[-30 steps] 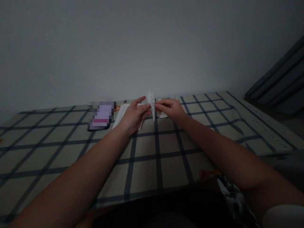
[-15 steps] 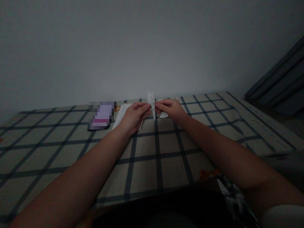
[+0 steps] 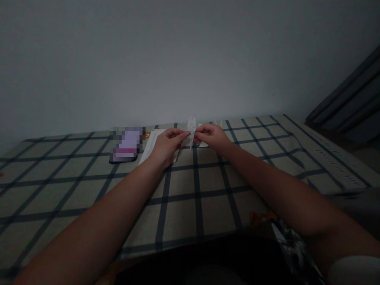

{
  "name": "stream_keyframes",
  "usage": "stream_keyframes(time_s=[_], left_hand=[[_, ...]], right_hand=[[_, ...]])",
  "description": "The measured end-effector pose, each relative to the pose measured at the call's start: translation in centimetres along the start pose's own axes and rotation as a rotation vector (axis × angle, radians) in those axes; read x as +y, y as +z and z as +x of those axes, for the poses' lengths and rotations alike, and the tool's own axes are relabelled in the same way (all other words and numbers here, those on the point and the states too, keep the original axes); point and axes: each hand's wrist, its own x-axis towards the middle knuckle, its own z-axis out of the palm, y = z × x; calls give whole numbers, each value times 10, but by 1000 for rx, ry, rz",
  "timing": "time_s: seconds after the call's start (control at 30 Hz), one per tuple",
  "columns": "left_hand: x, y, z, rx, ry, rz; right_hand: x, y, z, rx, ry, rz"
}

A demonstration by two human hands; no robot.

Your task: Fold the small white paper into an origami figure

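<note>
Between my two hands a small piece of folded white paper (image 3: 192, 126) stands upright, with creased, pointed edges at its top. My left hand (image 3: 170, 143) pinches it from the left between thumb and fingers. From the right, my right hand (image 3: 212, 137) pinches the same paper, its fingers curled. Behind my right hand lies another white paper piece (image 3: 203, 145), partly hidden by the fingers. A stack of white paper sheets (image 3: 150, 146) lies under and beside my left hand.
A phone (image 3: 127, 145) with a blurred screen lies left of the sheets. A checked cloth (image 3: 181, 186) covers the table. Pale spiky tips (image 3: 219, 122) show behind my right hand. The wall (image 3: 190, 59) rises at the back, and a dark curtain (image 3: 353, 91) hangs at right.
The folded paper has turned slightly and its top looks more spread. My right hand's fingers have curled a little more. The phone and sheets lie as before.
</note>
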Motion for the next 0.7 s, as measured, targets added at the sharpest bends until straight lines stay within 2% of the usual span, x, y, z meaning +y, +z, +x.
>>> stream_keyframes(time_s=[0.1, 0.3, 0.47, 0.57, 0.7], left_hand=[[3, 0, -3, 71, 108, 154], [2, -1, -5, 80, 193, 258], [-5, -6, -3, 15, 227, 408], [-4, -6, -6, -5, 300, 506], [0, -5, -9, -5, 401, 553]], right_hand=[[1, 2, 1, 18, 22, 5], [9, 1, 3, 54, -14, -38], [12, -2, 2, 106, -107, -223], [6, -2, 0, 117, -139, -337], [-3, 0, -3, 109, -166, -367]])
